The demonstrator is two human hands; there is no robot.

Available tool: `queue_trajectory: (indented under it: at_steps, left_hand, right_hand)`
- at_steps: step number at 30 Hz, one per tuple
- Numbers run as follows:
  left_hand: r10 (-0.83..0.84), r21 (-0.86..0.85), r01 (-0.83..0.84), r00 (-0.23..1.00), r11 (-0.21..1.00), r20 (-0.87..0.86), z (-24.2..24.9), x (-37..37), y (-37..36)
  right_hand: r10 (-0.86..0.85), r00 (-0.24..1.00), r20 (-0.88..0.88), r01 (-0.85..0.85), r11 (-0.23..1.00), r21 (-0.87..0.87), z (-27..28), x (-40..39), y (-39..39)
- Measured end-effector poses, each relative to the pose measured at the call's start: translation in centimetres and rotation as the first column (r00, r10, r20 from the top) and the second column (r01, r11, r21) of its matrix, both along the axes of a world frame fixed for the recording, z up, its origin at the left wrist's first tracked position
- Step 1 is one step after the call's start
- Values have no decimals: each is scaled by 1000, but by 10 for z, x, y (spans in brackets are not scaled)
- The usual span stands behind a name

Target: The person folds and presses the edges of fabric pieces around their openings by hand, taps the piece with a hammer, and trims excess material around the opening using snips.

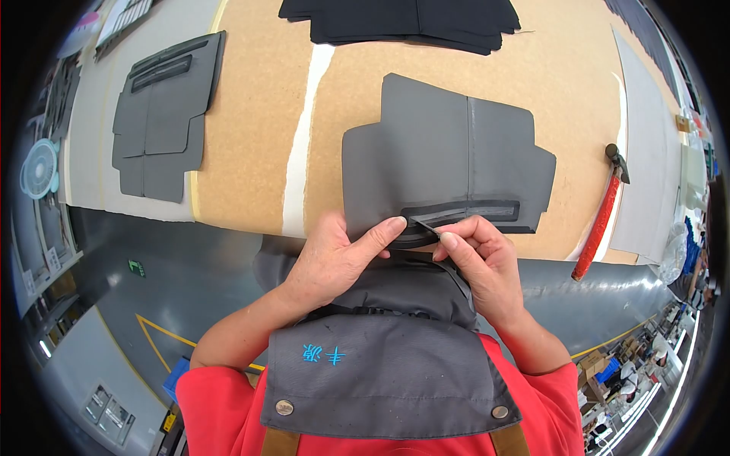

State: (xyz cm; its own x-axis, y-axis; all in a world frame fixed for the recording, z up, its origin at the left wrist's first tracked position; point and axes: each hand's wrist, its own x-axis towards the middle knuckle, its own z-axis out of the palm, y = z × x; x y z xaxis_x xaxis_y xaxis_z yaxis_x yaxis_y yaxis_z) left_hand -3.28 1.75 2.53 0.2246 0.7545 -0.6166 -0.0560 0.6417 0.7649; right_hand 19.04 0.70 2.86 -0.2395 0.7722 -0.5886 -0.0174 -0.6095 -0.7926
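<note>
A dark grey flat panel (426, 152) with notched corners lies at the table's front edge, a long black-edged slot (487, 210) along its near side. My left hand (334, 254) pinches the panel's near edge by the slot's left end, thumb on top and the other fingers mostly hidden beneath. My right hand (483, 262) is closed on a thin dark pointed tool (426, 226), whose tip reaches the slot's left end close to my left thumb.
A hammer (601, 220) with a red handle lies at the right. Similar grey panels (163, 114) lie at the left, and a stack of black pieces (407, 23) at the far side. Brown paper (251, 129) covers the table.
</note>
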Motion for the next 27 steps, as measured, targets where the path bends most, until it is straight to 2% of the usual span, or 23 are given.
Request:
queue_trajectory:
  at_steps: [27]
  left_hand:
    - [-8,3,8,1000,1000,12,-3,-1,-2]
  right_hand:
    - [-6,999,-40,3,997,-80,6,3,2]
